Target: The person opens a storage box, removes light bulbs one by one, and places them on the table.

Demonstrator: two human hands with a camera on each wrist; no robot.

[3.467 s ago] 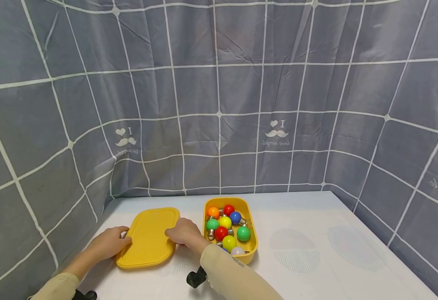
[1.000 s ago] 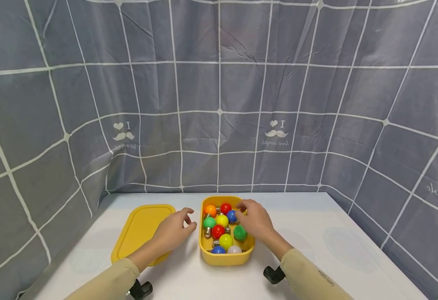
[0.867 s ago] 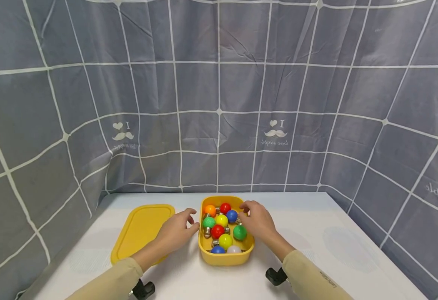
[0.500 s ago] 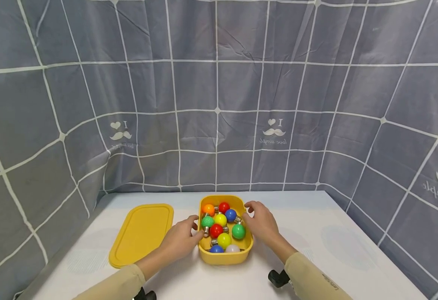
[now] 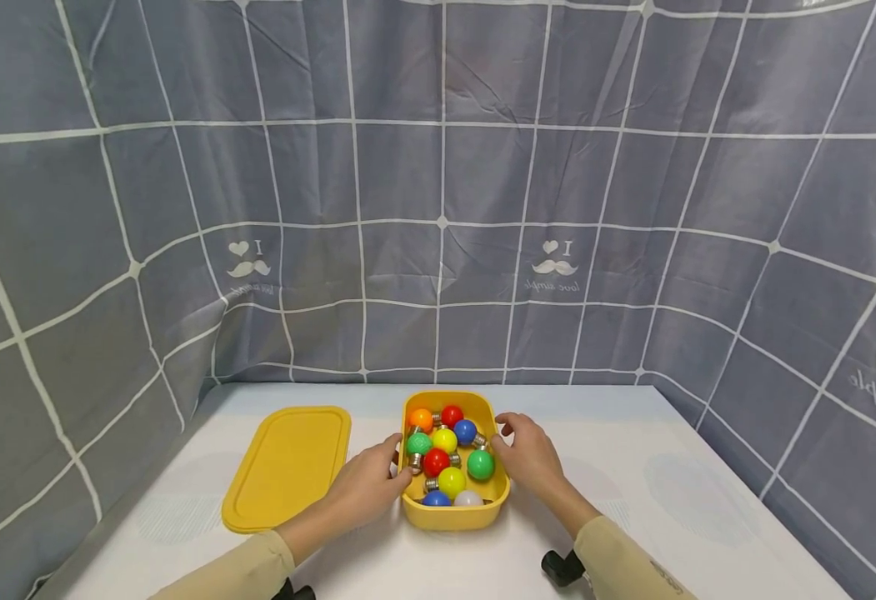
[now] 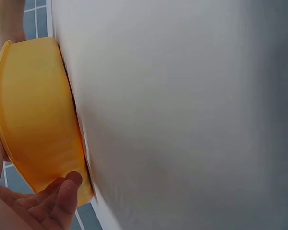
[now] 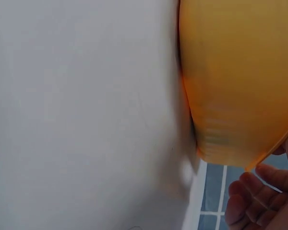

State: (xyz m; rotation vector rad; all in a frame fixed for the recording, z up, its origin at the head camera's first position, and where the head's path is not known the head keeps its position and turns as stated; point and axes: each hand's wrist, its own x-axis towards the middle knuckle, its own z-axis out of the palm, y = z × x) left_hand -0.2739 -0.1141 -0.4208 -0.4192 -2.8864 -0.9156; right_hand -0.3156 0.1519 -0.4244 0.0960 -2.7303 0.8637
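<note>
Sitting at six o'clock, rounded yellow plastic box (image 5: 453,521) holds multicoloured round bulbs (image 5: 444,441) with metal screw bases. Left hand (image 5: 368,481), nine o'clock, pinches its wall. Right hand (image 5: 531,454), three o'clock: thumb at rim, fingers loosely curled. Flat yellow lid (image 5: 287,468) lies farther toward nine.

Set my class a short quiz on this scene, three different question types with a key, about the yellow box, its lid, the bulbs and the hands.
1. True or false: the yellow lid is fitted on the yellow box.
2. Among the bulbs in view, which of these colours appears only once? A) red B) orange C) green
3. Which hand is nearer the yellow lid?

Key:
1. False; it lies on the table, left of the yellow box.
2. B, the orange bulb.
3. The left hand.
</note>
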